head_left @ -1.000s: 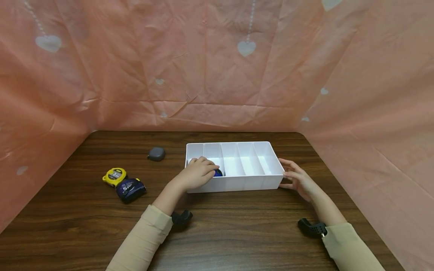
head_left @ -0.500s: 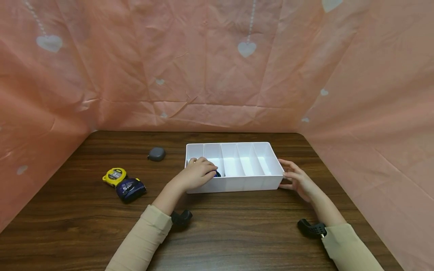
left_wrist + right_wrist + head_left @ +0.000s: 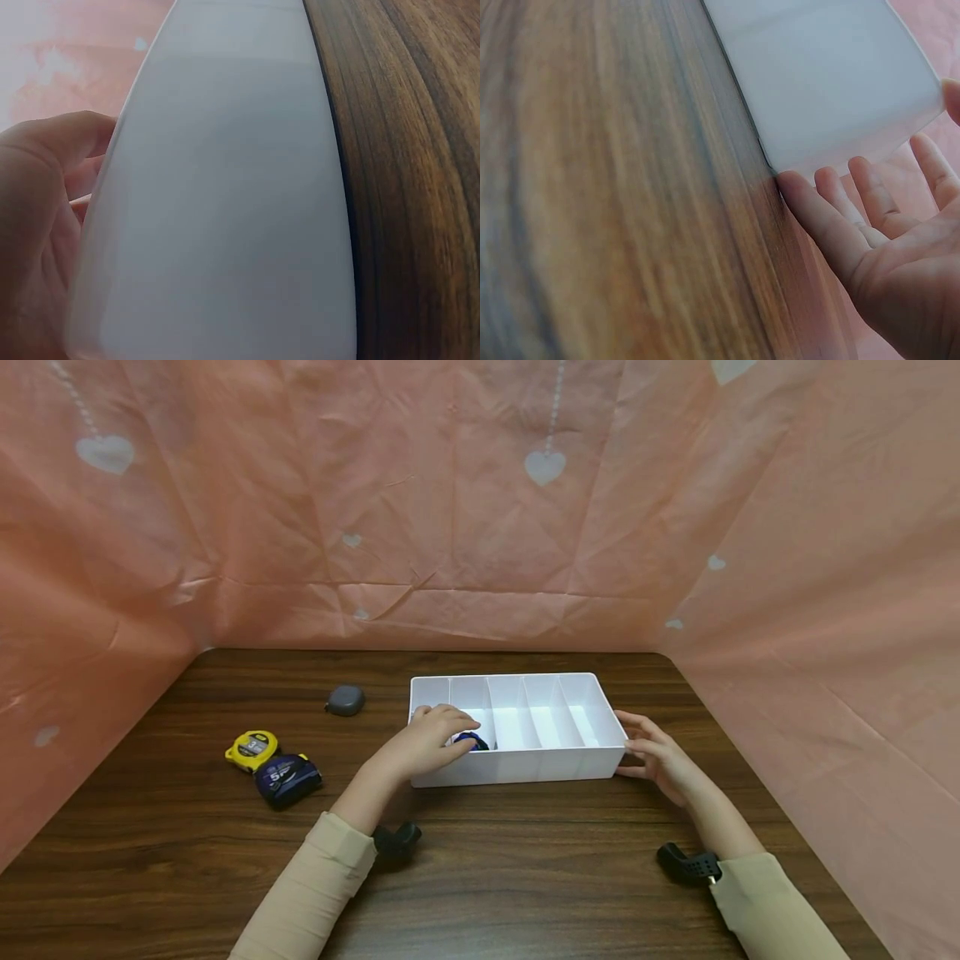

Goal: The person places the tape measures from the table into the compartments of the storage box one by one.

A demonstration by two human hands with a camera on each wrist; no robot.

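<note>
Lowest in the frame, two beige sleeves (image 3: 315, 893) come up from the bottom edge over the dark wooden table (image 3: 525, 877). A little above centre, the left hand (image 3: 423, 745) reaches over the near wall of the white divided tray (image 3: 517, 767), its fingers curled down around a blue tape measure (image 3: 472, 741) lying in the second compartment from the tray's left end; how firmly it grips cannot be told. At centre right, the right hand (image 3: 660, 756) rests relaxed with straight fingers against the tray's right end wall, the fingertips (image 3: 799, 187) touching its lower corner in the right wrist view. In the left wrist view the tray's outer wall (image 3: 225, 225) fills most of the frame. At middle left on the table, a yellow tape measure (image 3: 252, 750) lies touching a dark blue tape measure (image 3: 287, 779). Farther back, left of the tray, sits a small grey tape measure (image 3: 346, 700). A pink heart-print cloth (image 3: 450, 502) fills the upper frame.
</note>
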